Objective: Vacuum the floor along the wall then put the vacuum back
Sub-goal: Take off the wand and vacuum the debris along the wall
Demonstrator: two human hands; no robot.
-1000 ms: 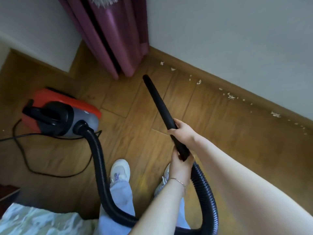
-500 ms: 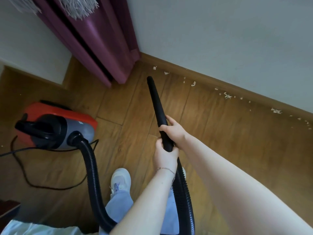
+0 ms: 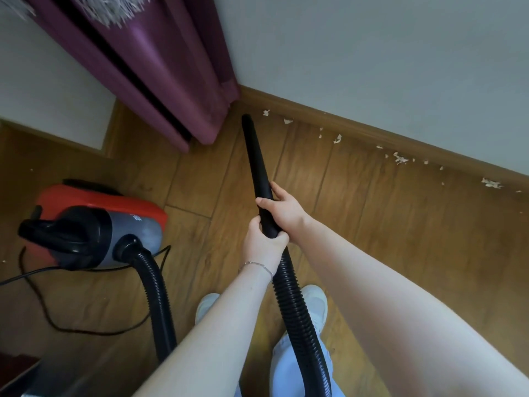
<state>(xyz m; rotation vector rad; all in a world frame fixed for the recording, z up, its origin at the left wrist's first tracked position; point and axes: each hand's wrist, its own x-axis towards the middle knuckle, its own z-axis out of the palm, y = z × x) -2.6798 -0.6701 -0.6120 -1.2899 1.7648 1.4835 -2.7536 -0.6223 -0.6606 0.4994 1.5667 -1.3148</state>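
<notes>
Both hands were closed round the tapered black plastic crevice nozzle point(image 3: 259, 173). The right hand point(image 3: 286, 209) gripped it higher up, fingers wrapped over the shaft; the left hand point(image 3: 262, 242) clasped it just below, at the joint where the nozzle met the ribbed black flexible hose point(image 3: 297, 316). A thin bracelet point(image 3: 257, 266) sat on the left wrist.

The nozzle tip pointed toward the corner, beside the hem of the purple curtain point(image 3: 183, 90) and near the brown wooden skirting board point(image 3: 372, 133). Whether the tip touched the wooden plank floor point(image 3: 386, 224) could not be told from this angle.

Pale scraps of debris point(image 3: 400, 159) lay scattered along the foot of the skirting board, to the right of the tip.

The red-and-grey canister vacuum body point(image 3: 94, 224) stood on the floor to the left, well apart from the wall, with the hose plugged into its front and a black power cord point(image 3: 43, 310) looped beside it. White shoes point(image 3: 316, 302) showed below the arms.
</notes>
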